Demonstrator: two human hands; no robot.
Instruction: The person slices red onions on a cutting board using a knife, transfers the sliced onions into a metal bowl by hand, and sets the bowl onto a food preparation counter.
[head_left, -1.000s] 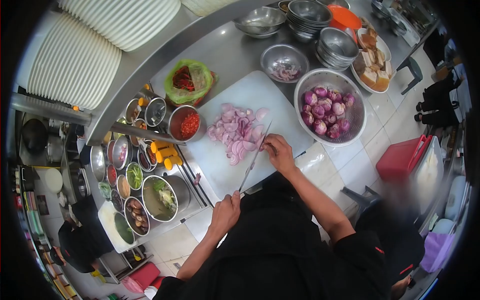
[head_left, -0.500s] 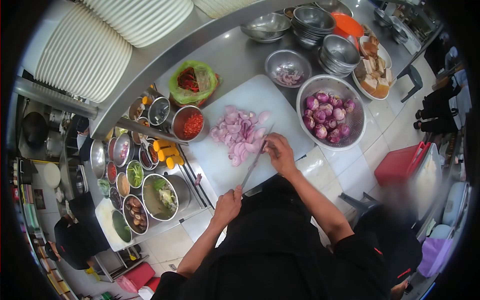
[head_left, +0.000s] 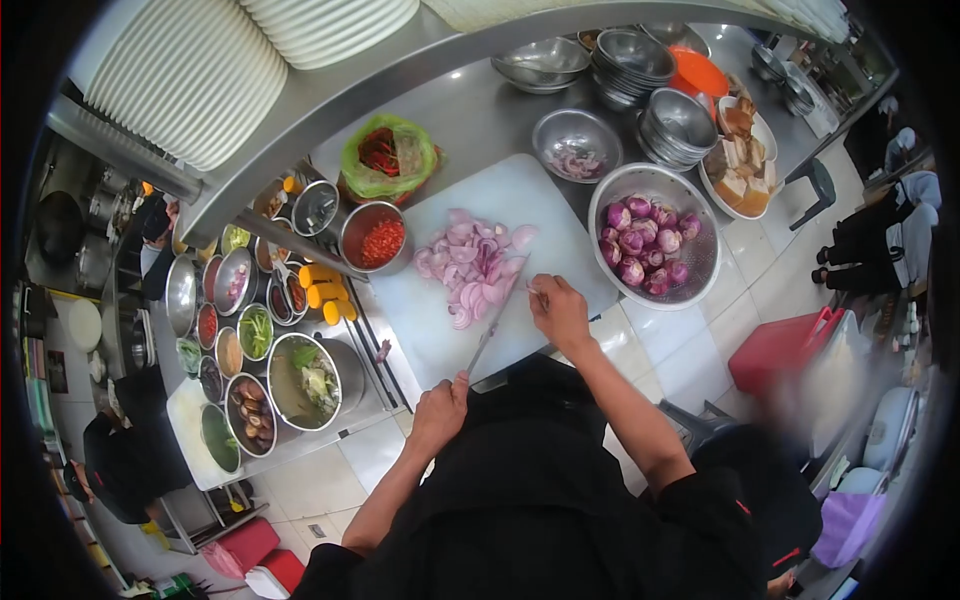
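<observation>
In the head view, I have the left hand (head_left: 440, 412) with its fingers curled around the handle end of a long, thin metal knife (head_left: 490, 330). Its blade slants over the white cutting board (head_left: 420, 345), tip by the sliced purple onions (head_left: 470, 265). My right hand (head_left: 562, 312) holds its fingertips together just right of the blade; I cannot tell what they pinch. A perforated metal bowl (head_left: 606, 268) of whole purple onions (head_left: 650, 235) sits to the far right.

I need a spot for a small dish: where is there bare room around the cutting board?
Bare steel counter shows between the green bag and the small bowl, beyond the cutting board. The board itself is bare between the sliced onions and the colander. It is crowded left of the board, with pots and bowls, and around the stacked bowls.
</observation>
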